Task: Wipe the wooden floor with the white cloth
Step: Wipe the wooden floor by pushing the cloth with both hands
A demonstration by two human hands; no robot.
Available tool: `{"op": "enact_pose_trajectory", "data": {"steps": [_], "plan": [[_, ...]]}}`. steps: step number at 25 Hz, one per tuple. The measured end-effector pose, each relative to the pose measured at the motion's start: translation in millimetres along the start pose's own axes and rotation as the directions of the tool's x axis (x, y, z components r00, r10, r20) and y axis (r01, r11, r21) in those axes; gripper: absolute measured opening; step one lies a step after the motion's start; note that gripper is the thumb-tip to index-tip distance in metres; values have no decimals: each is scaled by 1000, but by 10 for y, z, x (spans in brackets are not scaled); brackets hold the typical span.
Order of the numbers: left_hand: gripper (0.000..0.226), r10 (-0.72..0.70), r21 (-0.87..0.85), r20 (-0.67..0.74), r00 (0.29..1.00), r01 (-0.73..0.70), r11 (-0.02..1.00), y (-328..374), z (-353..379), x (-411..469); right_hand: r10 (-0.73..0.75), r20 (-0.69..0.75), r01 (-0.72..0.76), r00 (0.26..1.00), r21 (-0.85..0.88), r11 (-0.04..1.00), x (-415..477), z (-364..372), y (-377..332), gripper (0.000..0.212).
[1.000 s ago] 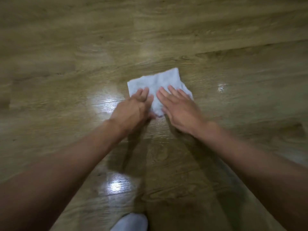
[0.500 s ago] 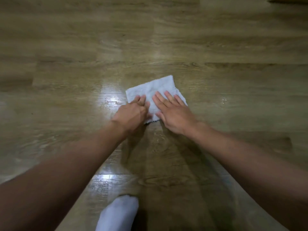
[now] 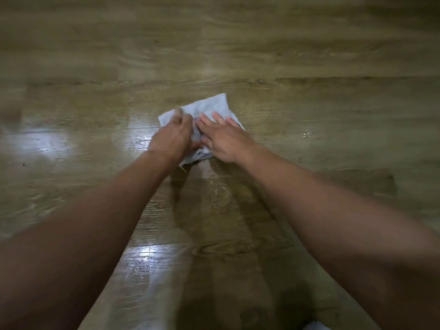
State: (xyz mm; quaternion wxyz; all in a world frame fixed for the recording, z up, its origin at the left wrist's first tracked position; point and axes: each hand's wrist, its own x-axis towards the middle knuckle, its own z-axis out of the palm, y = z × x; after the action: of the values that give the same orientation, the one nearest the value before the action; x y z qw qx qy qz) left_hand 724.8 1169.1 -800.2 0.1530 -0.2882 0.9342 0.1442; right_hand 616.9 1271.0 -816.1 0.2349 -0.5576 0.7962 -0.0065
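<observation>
I note the cloth [image 3: 215,104] lies on the floor [image 3: 95,67], mid-view, its near edge bunched. The right hand [image 3: 226,139] has its fingers straight and slightly spread, pressing flat on the cloth's right half. The left hand [image 3: 172,138] is blurred; its fingers look curled, gripping the cloth's left edge. The hands nearly touch.

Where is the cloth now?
Head view: the cloth lies on the floor near the middle, the left hand gripping its left part, the right hand flat on its right part.
</observation>
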Motion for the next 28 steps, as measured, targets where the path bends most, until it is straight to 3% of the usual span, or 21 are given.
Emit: {"op": "enact_pose_trajectory", "data": {"steps": [2,6,8,11,17,21,23,28], "plan": [[80,40,-48,68,997,-37,998,-107,23,107,49,-59,-48,997,18,999,-35,111,-60,53],[80,358,176,50,933,-361,916,274,525,-409,179,-255,-161,950,91,983,-1092,555,-69,49],[77,460,221,85,884,-467,856,468,683,-759,251,-275,-232,928,100,968,-1529,707,-121,48],[80,449,229,122,885,-465,855,536,650,-639,275,-118,-271,954,44,961,-1433,678,-25,54],[75,258,218,117,959,-279,935,699,197,498,244,38,-245,969,42,969,-347,-56,611,63],[71,229,139,136,964,-247,959,711,86,796,290,-64,-279,955,135,951,-226,-46,569,60],[78,216,142,174,961,-242,960,755,84,671,265,-166,-252,950,96,963,-481,89,546,64],[79,494,200,176,851,-522,829,1079,571,-184,230,-268,-223,935,56,973,-1737,704,592,59]]}}
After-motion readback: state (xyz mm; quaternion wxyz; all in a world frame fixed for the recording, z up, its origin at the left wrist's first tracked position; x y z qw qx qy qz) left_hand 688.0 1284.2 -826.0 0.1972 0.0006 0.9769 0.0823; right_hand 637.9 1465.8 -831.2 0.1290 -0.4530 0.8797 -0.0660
